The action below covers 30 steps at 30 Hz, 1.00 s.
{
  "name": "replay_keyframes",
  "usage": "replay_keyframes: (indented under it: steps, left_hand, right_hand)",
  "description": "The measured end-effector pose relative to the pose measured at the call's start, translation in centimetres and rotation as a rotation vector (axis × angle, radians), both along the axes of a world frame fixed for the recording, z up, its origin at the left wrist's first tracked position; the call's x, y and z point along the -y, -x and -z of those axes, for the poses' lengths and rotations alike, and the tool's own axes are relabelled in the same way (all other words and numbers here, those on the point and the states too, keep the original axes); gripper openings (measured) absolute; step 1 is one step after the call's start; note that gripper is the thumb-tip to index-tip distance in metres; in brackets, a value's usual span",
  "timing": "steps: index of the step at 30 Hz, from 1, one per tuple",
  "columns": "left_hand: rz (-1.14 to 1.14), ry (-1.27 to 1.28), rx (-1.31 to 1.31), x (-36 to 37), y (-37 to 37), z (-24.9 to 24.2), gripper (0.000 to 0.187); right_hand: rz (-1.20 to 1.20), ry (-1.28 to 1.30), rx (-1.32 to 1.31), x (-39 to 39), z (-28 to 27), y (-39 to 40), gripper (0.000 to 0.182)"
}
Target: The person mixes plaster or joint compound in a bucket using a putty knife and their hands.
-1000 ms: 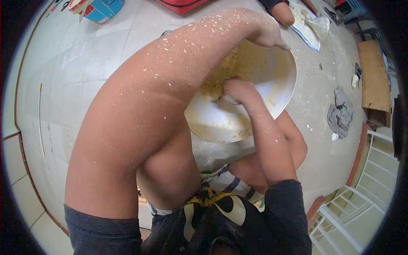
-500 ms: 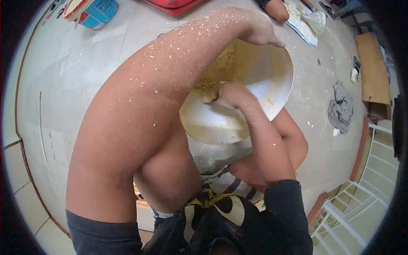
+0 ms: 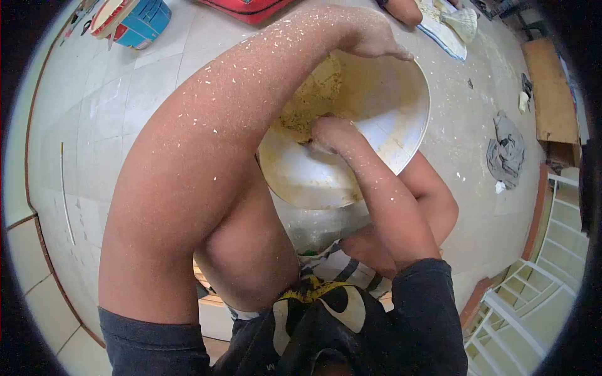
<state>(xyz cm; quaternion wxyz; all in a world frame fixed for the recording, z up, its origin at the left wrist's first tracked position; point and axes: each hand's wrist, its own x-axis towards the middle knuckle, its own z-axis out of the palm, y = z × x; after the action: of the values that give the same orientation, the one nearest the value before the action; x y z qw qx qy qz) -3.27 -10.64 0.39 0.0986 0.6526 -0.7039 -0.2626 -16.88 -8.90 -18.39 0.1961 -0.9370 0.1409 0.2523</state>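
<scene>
A wide, shallow metal basin (image 3: 401, 100) is tilted between my bare legs, its inner wall smeared yellowish. Crumbly yellow-brown mixture (image 3: 323, 81) lies along the far left side, partly hidden by my left arm. My left hand (image 3: 375, 39) reaches across to the far rim and grips it, most of its fingers out of sight behind the edge. Down inside the basin, my right hand (image 3: 333, 133) is curled closed against the near edge of the mixture. What its fingers hold, if anything, is hidden. Small pale flakes stick to both forearms.
A blue bucket (image 3: 143, 25) stands at the upper left, near a red object (image 3: 248, 7). Another person's limb (image 3: 404, 11) shows at the top, beside a pale mat (image 3: 439, 31). Grey cloth (image 3: 506, 150), a brown board (image 3: 552, 91) and white metal railings (image 3: 508, 319) are on the right.
My right hand has shifted slightly left inside the basin. The left hand keeps its place on the rim, and the view has moved a little.
</scene>
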Motion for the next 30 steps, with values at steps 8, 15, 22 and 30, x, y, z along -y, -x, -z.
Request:
replay_keyframes:
  steps: [8, 15, 22, 30]
  left_hand:
    - [-0.036, 0.013, -0.012, -0.8, 0.6, -1.3, 0.070]
    - [-0.047, 0.029, 0.067, 0.9, 0.1, 1.9, 0.069]
    - [0.005, -0.020, 0.076, 0.9, -0.1, 0.7, 0.065]
    - [-0.011, 0.026, -0.077, -0.6, 0.4, 0.6, 0.059]
  right_hand:
    - [0.038, -0.057, 0.033, -0.5, 0.0, 0.4, 0.031]
    - [0.068, -0.513, -0.155, 1.3, -10.6, 2.7, 0.024]
    - [0.169, -0.467, 0.169, -2.5, -7.7, 6.1, 0.023]
    - [0.114, -0.683, 0.186, -1.2, -9.9, 6.3, 0.029]
